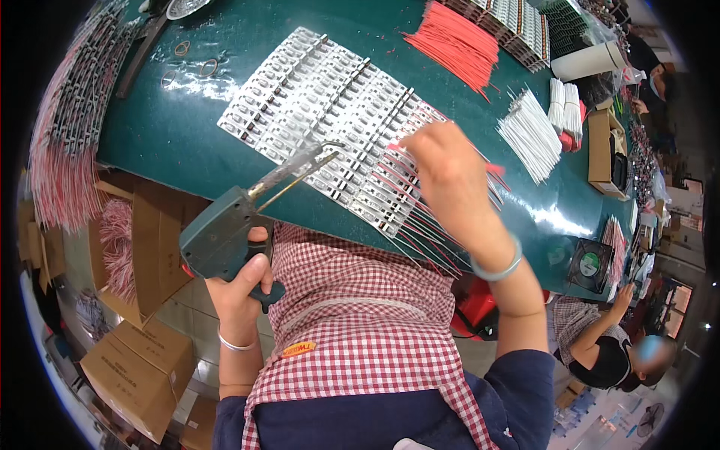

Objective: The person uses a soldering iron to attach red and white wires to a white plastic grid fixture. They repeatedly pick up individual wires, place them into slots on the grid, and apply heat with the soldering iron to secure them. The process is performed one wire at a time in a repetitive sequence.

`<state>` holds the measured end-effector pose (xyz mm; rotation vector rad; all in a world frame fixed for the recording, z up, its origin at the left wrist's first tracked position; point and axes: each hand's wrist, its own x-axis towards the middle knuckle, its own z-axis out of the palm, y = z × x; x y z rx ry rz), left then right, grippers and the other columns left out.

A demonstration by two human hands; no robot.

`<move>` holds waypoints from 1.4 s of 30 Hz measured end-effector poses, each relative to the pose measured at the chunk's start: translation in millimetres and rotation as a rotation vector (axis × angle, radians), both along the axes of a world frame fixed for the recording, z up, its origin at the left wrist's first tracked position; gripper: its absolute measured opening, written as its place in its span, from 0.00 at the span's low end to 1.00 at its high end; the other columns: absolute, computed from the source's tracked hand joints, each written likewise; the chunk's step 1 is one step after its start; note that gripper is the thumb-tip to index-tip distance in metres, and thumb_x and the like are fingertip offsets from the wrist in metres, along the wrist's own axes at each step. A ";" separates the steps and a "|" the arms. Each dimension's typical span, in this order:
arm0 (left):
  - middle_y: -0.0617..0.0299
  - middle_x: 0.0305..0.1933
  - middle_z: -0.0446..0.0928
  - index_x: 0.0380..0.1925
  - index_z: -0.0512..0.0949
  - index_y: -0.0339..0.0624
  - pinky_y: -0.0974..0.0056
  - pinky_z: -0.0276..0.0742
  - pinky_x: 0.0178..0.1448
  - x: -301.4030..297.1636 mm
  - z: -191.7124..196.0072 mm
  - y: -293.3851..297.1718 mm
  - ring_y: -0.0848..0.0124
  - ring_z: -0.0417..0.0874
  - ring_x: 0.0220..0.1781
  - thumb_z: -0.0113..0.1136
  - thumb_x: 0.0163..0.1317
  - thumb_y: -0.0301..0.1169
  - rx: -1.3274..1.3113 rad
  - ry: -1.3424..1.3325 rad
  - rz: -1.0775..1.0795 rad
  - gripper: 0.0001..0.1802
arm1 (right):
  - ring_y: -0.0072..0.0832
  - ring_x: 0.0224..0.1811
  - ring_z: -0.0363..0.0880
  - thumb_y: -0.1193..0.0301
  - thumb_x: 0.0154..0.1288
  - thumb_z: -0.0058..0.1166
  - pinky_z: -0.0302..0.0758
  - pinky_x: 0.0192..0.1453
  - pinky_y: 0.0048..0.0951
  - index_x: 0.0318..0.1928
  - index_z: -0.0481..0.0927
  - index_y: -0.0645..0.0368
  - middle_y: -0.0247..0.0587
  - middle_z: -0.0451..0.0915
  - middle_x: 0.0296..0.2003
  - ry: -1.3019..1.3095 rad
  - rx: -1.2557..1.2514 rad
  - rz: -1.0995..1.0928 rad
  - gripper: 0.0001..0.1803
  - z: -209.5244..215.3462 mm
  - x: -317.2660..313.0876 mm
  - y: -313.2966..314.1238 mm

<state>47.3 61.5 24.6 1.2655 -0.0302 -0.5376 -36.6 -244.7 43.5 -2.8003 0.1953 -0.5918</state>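
A sheet of small metal parts [300,97] lies flat on the green desk [150,135], in front of the person. Red and dark wires [424,236] stick out past the near right edge of the sheet.

The left hand [244,281] is at the near left of the sheet, its grip wrapped around the handle of a green soldering gun [217,229]. The gun's metal tip [324,148] reaches over the middle of the sheet; I cannot tell if it touches. The right hand [454,169] is over the right part of the sheet, its grip together on red wire [394,148], though the fingers hide how many strands.

Beyond the sheet to the right lies a thick pile of red wires [454,49], and farther right of the sheet is a pile of white wires [529,135]. Well to the left of the sheet, a tall heap of wired strips [75,112] covers the end of the desk. Below the sheet's left side, off the desk, stands a cardboard box [161,255] with pink wires [116,240] in it. Far right of the sheet, a co-worker [611,352] sits by the desk.
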 end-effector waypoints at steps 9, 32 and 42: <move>0.47 0.50 0.82 0.58 0.75 0.29 0.69 0.74 0.25 -20.1 0.6 6.6 0.73 0.79 0.27 0.66 0.56 0.15 0.195 -0.130 -0.134 0.27 | 0.38 0.37 0.78 0.85 0.54 0.60 0.77 0.37 0.37 0.42 0.84 0.63 0.42 0.78 0.35 -0.124 0.201 -0.065 0.14 -35.4 -23.9 58.8; 0.53 0.36 0.82 0.37 0.83 0.31 0.64 0.78 0.37 -24.8 0.4 -3.4 0.63 0.83 0.32 0.71 0.54 0.20 0.498 -0.676 -0.384 0.10 | 0.37 0.40 0.77 0.81 0.49 0.60 0.77 0.38 0.34 0.45 0.83 0.67 0.42 0.79 0.39 -0.100 0.068 -0.056 0.18 -44.3 -31.6 66.4; 0.52 0.38 0.83 0.39 0.84 0.30 0.64 0.80 0.38 -29.6 -9.1 6.2 0.63 0.84 0.33 0.71 0.54 0.19 0.487 -0.662 -0.346 0.12 | 0.37 0.39 0.76 0.81 0.51 0.60 0.77 0.37 0.33 0.46 0.83 0.66 0.42 0.78 0.40 -0.095 0.050 -0.055 0.18 -43.2 -31.8 67.2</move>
